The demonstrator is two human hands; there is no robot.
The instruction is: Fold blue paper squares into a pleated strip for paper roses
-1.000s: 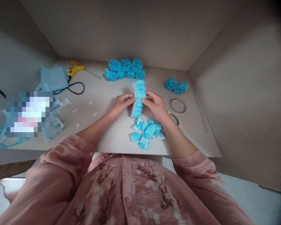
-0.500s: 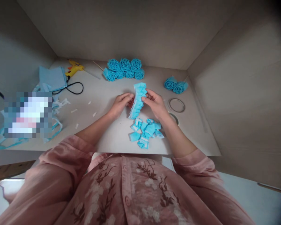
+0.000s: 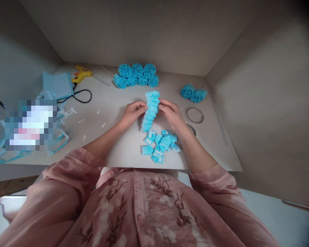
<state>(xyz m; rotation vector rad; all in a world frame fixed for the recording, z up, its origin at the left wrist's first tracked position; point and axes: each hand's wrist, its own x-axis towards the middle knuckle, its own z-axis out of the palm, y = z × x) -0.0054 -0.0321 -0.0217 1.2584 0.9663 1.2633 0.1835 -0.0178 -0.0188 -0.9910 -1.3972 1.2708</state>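
Between my hands, above the table, a strip of overlapping folded blue paper petals (image 3: pixel 151 110) is held roughly upright, its lower end leaning left. My left hand (image 3: pixel 134 112) pinches its left edge with thumb and fingers. On the other side my right hand (image 3: pixel 171 111) grips the right edge, fingertips partly behind the strip. Just below, a small heap of loose folded blue paper petals (image 3: pixel 162 142) lies on the table, some showing white patches.
Blue paper roses (image 3: pixel 137 76) line the back; two more roses (image 3: pixel 193 93) lie at right. Tape rolls (image 3: pixel 194 115) sit beside my right forearm. At left are a yellow glue gun (image 3: pixel 81 74), blue paper sheets (image 3: pixel 57 85), paper scraps (image 3: pixel 60 139) and a blurred-out screen (image 3: pixel 32 123).
The petal strip has shifted slightly left and turned a little. My right thumb has moved from its front to its right edge. Both hands stay at the strip.
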